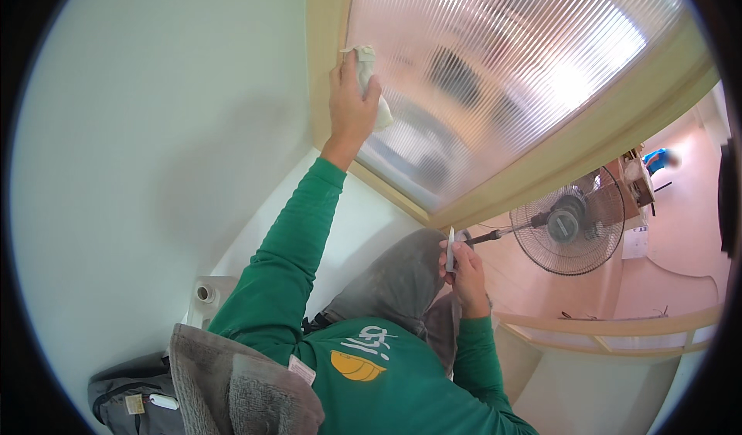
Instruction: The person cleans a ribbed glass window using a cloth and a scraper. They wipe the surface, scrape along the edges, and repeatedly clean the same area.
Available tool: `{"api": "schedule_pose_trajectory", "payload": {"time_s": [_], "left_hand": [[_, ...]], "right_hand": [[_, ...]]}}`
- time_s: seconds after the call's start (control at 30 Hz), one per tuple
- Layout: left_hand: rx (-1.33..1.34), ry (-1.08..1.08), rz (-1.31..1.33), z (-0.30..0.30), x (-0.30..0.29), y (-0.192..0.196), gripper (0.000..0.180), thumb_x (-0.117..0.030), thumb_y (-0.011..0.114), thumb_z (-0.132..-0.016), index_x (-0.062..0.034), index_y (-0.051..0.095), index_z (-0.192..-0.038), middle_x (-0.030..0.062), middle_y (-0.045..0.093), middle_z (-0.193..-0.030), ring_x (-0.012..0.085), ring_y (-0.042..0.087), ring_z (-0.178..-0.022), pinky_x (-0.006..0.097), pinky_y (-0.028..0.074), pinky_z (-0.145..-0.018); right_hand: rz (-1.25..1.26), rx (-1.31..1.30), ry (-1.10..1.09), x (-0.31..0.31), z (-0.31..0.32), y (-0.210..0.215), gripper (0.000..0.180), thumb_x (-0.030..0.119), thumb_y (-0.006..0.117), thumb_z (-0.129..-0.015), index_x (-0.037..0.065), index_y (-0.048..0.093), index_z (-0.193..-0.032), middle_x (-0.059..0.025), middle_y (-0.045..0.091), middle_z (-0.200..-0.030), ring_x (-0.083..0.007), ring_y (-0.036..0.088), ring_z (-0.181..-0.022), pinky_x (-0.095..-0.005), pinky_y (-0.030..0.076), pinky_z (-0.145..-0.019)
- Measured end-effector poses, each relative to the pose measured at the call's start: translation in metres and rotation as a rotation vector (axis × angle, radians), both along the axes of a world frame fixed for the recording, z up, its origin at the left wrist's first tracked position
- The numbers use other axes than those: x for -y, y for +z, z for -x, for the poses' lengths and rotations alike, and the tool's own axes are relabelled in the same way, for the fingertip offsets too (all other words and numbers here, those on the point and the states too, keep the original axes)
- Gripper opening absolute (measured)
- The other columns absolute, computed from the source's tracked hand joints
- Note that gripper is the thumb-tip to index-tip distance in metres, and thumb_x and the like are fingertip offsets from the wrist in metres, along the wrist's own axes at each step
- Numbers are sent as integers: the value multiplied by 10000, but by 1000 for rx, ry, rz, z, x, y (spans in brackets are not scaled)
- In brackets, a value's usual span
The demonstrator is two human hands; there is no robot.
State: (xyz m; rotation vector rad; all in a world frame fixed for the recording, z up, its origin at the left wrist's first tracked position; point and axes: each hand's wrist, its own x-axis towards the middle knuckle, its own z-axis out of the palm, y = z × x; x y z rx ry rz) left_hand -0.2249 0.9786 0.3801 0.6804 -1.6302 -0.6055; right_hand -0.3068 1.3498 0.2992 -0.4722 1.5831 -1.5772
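My left hand [354, 110] is stretched up, its fingers closed around a crumpled white cloth [384, 115]. The cloth is pressed to the ribbed translucent pane [464, 64], close to the left strip of its pale wooden frame [328, 56]. Lower down, my right hand [468, 276] grips a slim, pale, pointed tool [450, 248] that looks like a knife or scraper blade. Its tip points upward, beside the frame's lower corner. The palm side of this hand and the tool's lower end are partly hidden.
A pale wall [154, 87] runs along the left. A standing fan [566, 222] is beyond the frame at right. By my left elbow is a white plastic container [207, 292]. A grey towel [239, 381] hangs on my shoulder, near a dark bag [131, 389]. A curved wooden rail [618, 324] crosses the lower right.
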Motion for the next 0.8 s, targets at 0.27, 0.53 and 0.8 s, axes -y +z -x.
{"api": "schedule_pose_trajectory", "payload": {"time_s": [0.27, 0.53, 0.8], "left_hand": [[20, -112, -159, -37, 12, -75, 540, -229, 648, -979, 12, 521, -1445, 214, 641, -1273, 359, 626, -1181, 426, 491, -1046], [-40, -247, -1217, -110, -13, -290, 497, -291, 578, -1007, 45, 577, -1374, 190, 674, -1264, 315, 674, -1109, 413, 534, -973], [616, -120, -464, -108, -20, -305, 559, -275, 662, -961, 13, 553, -1427, 283, 613, -1347, 434, 596, -1246, 472, 476, -1067]], "right_hand": [[-40, -13, -71, -3, 2, -11, 364, 352, 525, -1090, 37, 701, -1139, 7, 647, -784, -71, 577, -607, -206, 361, -478], [-50, 38, -26, 1, 4, -27, 322, 327, 521, -1094, 64, 702, -1142, 14, 648, -788, -63, 568, -595, -202, 357, -470], [-109, 2, 14, 23, 1, -15, 304, 306, 519, -1096, 56, 680, -1160, 13, 648, -811, -65, 575, -623, -208, 376, -498]]}}
